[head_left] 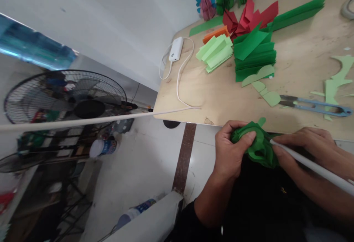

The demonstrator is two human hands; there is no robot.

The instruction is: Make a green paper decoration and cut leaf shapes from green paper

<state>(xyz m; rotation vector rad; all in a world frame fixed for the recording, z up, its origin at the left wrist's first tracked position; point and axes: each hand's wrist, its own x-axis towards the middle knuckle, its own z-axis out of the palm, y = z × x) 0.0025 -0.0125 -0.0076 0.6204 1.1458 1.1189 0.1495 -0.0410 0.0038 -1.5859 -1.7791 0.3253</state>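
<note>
The green paper piece [257, 150] is grasped at its left side by the left hand [229, 148], the thumb pressed over its front. At its right side, a slender white stick [306, 162] is pinched between thumb and fingers of the right hand [306, 146], its tip set against the paper. The piece is held between both hands, just off the near edge of the table [221, 98], on which blue-handled scissors [318, 105] and folded green paper [254, 56] are laid.
</note>
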